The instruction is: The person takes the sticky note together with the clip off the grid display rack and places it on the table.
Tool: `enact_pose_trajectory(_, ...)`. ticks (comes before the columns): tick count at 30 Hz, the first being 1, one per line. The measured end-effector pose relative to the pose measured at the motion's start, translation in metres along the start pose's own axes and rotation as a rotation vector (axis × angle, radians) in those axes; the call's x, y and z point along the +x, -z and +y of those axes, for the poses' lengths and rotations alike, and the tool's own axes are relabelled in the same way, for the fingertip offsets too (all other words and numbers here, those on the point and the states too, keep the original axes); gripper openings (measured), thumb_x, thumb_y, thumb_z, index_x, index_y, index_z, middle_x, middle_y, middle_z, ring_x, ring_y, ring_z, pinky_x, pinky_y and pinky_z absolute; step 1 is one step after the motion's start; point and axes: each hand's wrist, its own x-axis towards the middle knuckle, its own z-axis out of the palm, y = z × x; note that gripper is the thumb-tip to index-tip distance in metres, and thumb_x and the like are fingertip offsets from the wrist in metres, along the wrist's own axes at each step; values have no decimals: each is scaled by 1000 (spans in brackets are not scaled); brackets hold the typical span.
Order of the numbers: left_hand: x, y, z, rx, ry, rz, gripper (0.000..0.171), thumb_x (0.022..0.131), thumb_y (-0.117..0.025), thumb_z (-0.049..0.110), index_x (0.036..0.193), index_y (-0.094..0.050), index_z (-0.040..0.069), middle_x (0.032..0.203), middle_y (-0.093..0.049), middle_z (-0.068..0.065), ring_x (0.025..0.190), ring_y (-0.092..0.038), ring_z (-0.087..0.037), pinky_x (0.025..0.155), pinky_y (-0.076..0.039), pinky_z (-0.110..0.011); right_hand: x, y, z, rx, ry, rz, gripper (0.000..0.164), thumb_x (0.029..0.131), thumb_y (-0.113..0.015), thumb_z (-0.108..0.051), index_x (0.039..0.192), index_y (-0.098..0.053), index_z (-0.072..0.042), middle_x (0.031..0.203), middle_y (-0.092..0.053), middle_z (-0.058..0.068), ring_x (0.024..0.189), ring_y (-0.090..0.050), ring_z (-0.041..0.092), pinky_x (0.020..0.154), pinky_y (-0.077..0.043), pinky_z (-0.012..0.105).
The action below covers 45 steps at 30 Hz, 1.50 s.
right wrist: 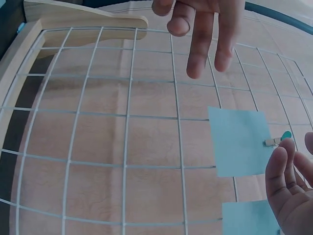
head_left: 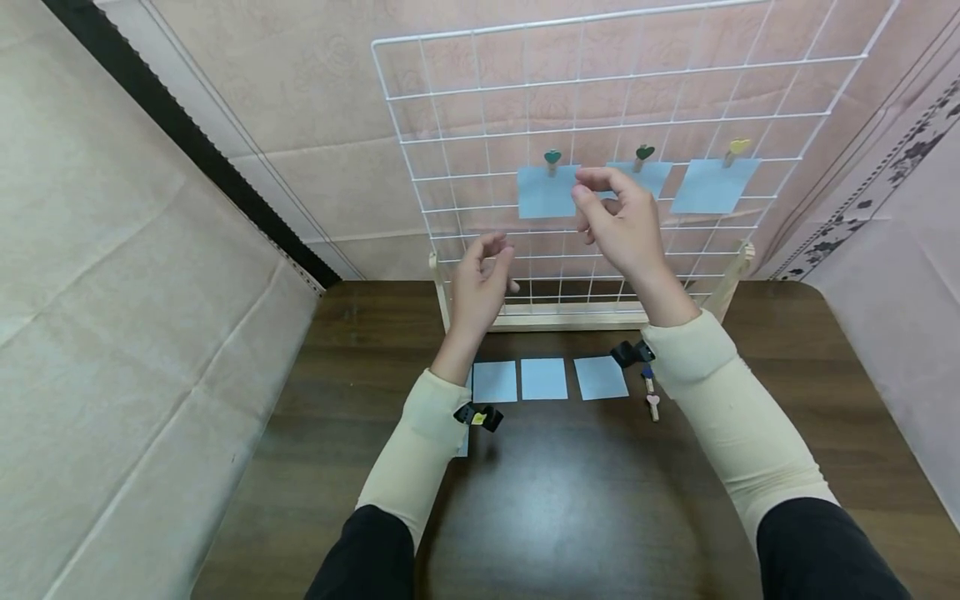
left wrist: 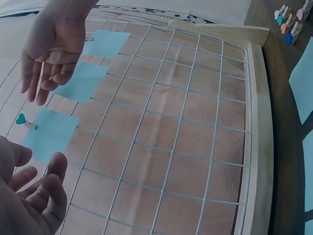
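Three light-blue paper squares hang side by side on a white wire grid [head_left: 517,87]: a left square [head_left: 542,200], a middle one [head_left: 656,177] partly behind my right hand, and a right square [head_left: 712,187]. Small clothespins with hearts clip them: a teal one [head_left: 552,158], a dark green one [head_left: 643,154] and a yellow one [head_left: 737,148]. My right hand [head_left: 626,221] hovers before the left and middle squares, fingers loosely bent and holding nothing visible. Lower left, my left hand [head_left: 480,283] is raised before the grid, relaxed, nothing in it.
On the brown table [head_left: 555,517] lie several blue squares [head_left: 543,379] in a row, some partly hidden by my left forearm. Several small clothespins [right wrist: 22,28] [left wrist: 288,24] lie to the right, beside my right sleeve. A wooden base [head_left: 570,321] supports the grid.
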Motion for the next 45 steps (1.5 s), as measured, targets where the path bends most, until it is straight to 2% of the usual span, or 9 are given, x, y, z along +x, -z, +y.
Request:
enact_pose_trajectory(5,9,-4,3,-11,-13,-1,36,108,-60,11,140,-59,-6,130,-63,-27,66,-66,-40,60,-59,-28,9,-2,-8,-43,4,-8,35,106,-64,-25,133,-69,-3,116,-63,5,65,-62,18,59,-54,23)
enact_pose_trajectory(10,15,-7,3,-7,-17,-10,36,108,-59,11,140,-58,-6,133,-64,-24,65,-69,-32,54,-57,-28,19,-2,-12,-45,-13,-13,35,106,-64,-24,134,-68,-3,119,-62,5,66,-63,17,58,-55,23)
enact_pose_trajectory(14,21,-10,6,4,-14,-25,37,110,-59,16,143,-58,0,135,-63,-20,66,-70,-29,51,-56,-30,25,0,-13,-44,-12,-2,36,106,-64,-23,134,-67,-1,126,-65,11,66,-63,21,57,-54,23)
enact_pose_trajectory(18,26,-12,10,7,8,-18,40,109,-60,20,146,-57,4,137,-63,-15,68,-71,-36,50,-54,-27,28,0,-14,-43,-16,-23,37,107,-64,-23,137,-66,-2,131,-65,11,68,-63,22,58,-54,23)
enact_pose_trajectory(23,32,-14,12,-15,28,-15,47,108,-60,19,151,-51,1,139,-62,-16,70,-71,-44,47,-53,-27,31,-2,-14,-39,-28,-38,37,106,-65,-22,138,-67,-2,139,-63,10,70,-64,22,58,-55,23)
enact_pose_trajectory(26,34,-15,13,-13,49,-8,49,108,-59,18,153,-49,2,140,-61,-17,69,-72,-42,47,-54,-33,33,-5,-15,-46,-18,-45,37,106,-65,-22,137,-67,-2,140,-63,9,71,-65,23,57,-55,23)
enact_pose_trajectory(30,37,-16,12,-8,68,-3,48,108,-58,18,154,-48,5,141,-61,-18,71,-73,-42,47,-54,-33,37,-9,-15,-60,17,-52,36,106,-65,-20,135,-68,0,136,-66,11,68,-64,20,54,-54,23)
enact_pose_trajectory(36,45,-17,13,2,84,0,45,109,-58,16,153,-51,8,138,-63,-17,68,-73,-33,45,-52,-28,42,-15,-15,-49,31,-56,34,107,-64,-16,134,-68,4,124,-68,13,66,-63,22,50,-52,20)
enact_pose_trajectory(45,51,-20,18,35,98,8,42,108,-58,13,149,-56,0,121,-71,-16,59,-71,-20,44,-53,-28,44,-19,-16,-68,-8,-47,31,107,-63,-17,130,-70,2,126,-62,12,67,-64,24,48,-50,22)
